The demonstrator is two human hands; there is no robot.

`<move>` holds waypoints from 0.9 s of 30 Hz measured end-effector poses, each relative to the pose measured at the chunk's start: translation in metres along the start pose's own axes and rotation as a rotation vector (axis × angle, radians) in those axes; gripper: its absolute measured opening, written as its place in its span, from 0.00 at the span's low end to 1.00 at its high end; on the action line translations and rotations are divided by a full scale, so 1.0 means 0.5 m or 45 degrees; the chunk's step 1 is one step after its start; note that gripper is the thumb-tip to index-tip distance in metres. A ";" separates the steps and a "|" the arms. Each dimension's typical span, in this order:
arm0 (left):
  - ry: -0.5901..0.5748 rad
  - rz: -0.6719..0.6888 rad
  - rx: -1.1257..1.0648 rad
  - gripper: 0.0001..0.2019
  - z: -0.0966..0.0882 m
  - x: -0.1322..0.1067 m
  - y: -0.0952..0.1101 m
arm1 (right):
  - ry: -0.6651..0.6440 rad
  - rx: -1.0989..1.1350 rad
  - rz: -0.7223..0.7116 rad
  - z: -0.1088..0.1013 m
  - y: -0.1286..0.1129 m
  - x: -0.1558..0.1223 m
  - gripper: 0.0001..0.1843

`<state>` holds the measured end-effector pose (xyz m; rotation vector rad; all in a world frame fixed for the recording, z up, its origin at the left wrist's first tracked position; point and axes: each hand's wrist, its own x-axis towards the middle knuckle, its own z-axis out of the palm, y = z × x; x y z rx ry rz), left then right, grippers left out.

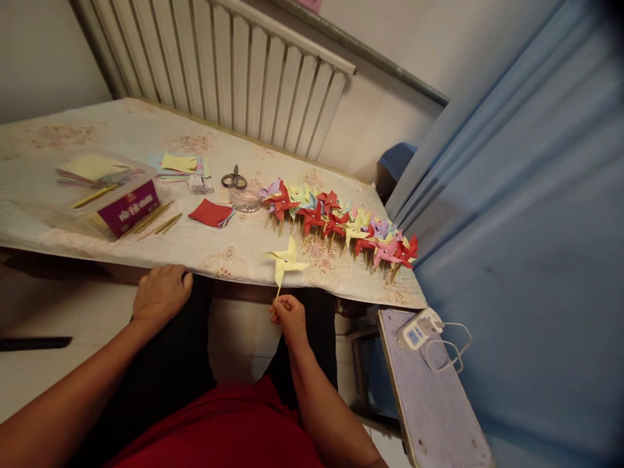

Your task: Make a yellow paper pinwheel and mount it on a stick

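Observation:
My right hand (pixel 288 315) pinches the thin wooden stick of a pale yellow paper pinwheel (pixel 285 261), holding it upright just in front of the table's near edge. My left hand (pixel 162 292) rests on my knee below the table edge, fingers curled downward, holding nothing that I can see. Behind the held pinwheel, a long row of finished pinwheels (pixel 341 224) in red, yellow, pink and blue lies on the tablecloth toward the right corner.
On the table (pixel 146 130) are a red paper stack (pixel 210 212), scissors (pixel 234 179), a small clear dish (pixel 245 201), wooden sticks (pixel 156 221), a clear bin with a purple box (pixel 130 207), and coloured paper (pixel 180 162). A radiator stands behind; a blue curtain and a board with a charger (pixel 419 328) are at right.

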<state>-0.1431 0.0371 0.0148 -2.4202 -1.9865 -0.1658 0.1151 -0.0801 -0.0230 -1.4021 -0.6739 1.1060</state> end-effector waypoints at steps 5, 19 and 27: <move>-0.010 -0.009 -0.030 0.24 -0.001 -0.003 -0.004 | 0.014 -0.008 -0.012 0.000 0.007 0.001 0.11; -0.012 -0.031 -0.016 0.24 -0.007 -0.010 -0.010 | 0.020 -0.025 -0.022 0.000 0.013 -0.001 0.10; 0.003 -0.027 -0.022 0.24 0.001 -0.010 -0.016 | 0.034 -0.022 -0.008 0.003 0.013 -0.002 0.10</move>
